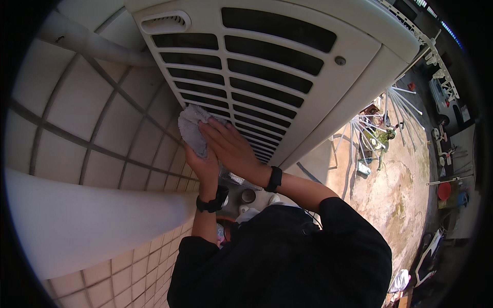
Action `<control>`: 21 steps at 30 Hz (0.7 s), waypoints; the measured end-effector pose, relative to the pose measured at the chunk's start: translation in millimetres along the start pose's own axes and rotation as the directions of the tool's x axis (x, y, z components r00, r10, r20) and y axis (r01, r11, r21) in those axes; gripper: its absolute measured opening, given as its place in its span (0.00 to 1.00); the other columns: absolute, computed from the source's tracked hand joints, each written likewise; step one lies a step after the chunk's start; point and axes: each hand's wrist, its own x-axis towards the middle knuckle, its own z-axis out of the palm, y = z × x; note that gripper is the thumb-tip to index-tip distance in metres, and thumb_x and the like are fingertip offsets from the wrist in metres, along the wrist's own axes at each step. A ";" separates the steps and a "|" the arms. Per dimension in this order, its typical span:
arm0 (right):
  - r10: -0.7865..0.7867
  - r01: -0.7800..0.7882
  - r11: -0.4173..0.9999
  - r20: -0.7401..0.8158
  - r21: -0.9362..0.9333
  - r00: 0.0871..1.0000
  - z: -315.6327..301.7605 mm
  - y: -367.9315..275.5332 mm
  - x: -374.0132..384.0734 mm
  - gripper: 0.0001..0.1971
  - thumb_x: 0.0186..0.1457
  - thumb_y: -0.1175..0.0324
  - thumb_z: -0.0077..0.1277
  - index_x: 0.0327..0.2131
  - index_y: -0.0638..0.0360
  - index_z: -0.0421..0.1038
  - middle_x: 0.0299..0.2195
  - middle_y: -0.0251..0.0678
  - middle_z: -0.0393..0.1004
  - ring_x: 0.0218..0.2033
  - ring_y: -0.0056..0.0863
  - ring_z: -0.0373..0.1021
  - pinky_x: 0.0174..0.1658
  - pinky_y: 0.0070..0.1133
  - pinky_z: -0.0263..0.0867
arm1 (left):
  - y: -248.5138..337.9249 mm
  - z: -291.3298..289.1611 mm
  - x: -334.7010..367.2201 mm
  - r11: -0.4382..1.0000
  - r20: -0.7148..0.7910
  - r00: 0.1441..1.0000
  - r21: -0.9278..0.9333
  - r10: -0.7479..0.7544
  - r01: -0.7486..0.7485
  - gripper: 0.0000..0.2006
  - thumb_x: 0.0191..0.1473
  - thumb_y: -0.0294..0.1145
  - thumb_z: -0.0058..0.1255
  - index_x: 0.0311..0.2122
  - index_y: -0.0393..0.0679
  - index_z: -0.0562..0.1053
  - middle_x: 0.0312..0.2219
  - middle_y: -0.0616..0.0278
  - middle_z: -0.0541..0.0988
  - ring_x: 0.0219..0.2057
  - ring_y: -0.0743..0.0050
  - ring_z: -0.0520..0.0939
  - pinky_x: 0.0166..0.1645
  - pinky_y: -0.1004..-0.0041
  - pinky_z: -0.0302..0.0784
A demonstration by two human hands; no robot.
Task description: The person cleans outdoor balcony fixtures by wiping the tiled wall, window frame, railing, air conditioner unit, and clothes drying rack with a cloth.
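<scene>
A crumpled light grey cloth (193, 134) lies against the lower left edge of the slatted front of a white outdoor air-conditioner unit (354, 56). My left hand (202, 165) grips the cloth from below, its fingers partly hidden behind the fabric. Beside it, my right hand (232, 149) reaches across, its fingers long and close together, their tips pressing on the cloth's right side. Both hands nearly touch each other. A black band circles each wrist.
A tiled wall (67, 113) runs close on the left, with a thick white pipe (97, 220) along it. Below my hands stands a small round pot (248, 195). To the right, a sunlit concrete yard (395, 190) holds a drying rack with white arms (405, 105) and a red bucket (444, 191).
</scene>
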 end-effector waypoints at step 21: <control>0.204 -0.260 0.939 -0.244 -0.227 0.948 -73.3 5.0 -83.5 0.23 0.39 0.74 0.47 0.45 0.55 0.68 0.52 0.30 0.62 0.53 0.30 0.58 0.54 0.32 0.50 | 62.9 47.0 -37.5 0.938 0.278 0.899 -0.180 0.337 -0.296 0.21 0.33 0.29 0.59 0.37 0.32 0.71 0.32 0.48 0.74 0.29 0.50 0.78 0.33 0.67 0.75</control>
